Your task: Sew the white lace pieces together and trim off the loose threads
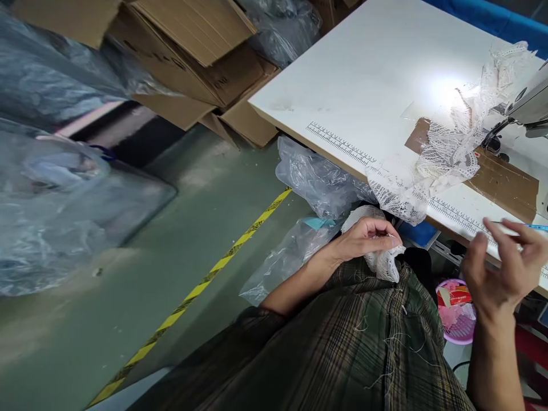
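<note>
My left hand (367,237) rests in my lap on plaid cloth, its fingers curled round a bunch of white lace (383,260). A longer strip of the same white lace trim (445,151) runs up over the table edge to the sewing machine (528,103) at the right. My right hand (505,268) hovers at the table's front edge, fingers bent and slightly blurred, pinching a thin blue tool (533,227) between fingertips. A printed ruler (342,145) lines the table edge.
The white sewing table (377,74) has a brown cardboard patch (505,180) by the needle. Clear plastic bags (317,182) sit under the table and at the left. Cardboard boxes (201,57) are stacked behind. A yellow-black floor tape (205,274) crosses the green floor. A pink basket (458,314) stands below.
</note>
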`<state>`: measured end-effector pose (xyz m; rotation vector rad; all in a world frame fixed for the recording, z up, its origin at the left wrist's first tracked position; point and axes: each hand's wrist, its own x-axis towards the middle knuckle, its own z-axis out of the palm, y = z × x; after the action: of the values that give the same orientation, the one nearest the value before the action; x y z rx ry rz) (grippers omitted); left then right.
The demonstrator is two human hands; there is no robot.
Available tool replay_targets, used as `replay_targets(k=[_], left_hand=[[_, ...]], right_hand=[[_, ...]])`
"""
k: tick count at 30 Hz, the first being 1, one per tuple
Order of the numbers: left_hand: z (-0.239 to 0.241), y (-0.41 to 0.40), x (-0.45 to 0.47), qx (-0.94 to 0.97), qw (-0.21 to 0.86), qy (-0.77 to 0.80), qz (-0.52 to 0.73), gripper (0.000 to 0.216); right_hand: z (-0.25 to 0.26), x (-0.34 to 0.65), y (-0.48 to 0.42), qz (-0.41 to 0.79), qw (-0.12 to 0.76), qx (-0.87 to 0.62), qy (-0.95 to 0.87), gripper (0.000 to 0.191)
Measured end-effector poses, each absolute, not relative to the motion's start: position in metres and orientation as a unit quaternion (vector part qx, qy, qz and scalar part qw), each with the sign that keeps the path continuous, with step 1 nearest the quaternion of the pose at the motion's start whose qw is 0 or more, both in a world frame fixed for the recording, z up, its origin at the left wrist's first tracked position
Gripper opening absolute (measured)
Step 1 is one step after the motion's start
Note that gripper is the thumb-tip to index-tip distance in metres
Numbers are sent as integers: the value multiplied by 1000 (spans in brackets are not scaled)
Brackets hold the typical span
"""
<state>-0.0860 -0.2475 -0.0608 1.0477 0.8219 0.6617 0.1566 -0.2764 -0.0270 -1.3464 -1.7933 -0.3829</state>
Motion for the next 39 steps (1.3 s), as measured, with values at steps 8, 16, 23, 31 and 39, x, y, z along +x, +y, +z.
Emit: replay_targets(k=[8, 16, 23, 31, 39], left_hand=[[-88, -254, -85, 384, 762, 387, 350, 58], [-131, -262, -112, 575, 578, 530, 233, 66], [-103, -260, -116, 502, 702, 437, 254, 59], [-72, -255, -106, 467, 689, 429, 352, 53], [-70, -253, -106, 508, 637, 457, 358, 48]], right_hand=[[-74, 102, -302, 555, 361, -538, -522, 36], [-111, 142, -282, 564, 494, -587, -305, 27], [-136, 95, -252, 556, 469, -574, -377, 40], [-115, 72, -267, 700, 352, -464, -413, 46], [-108, 89, -276, 658, 340, -498, -451, 49]])
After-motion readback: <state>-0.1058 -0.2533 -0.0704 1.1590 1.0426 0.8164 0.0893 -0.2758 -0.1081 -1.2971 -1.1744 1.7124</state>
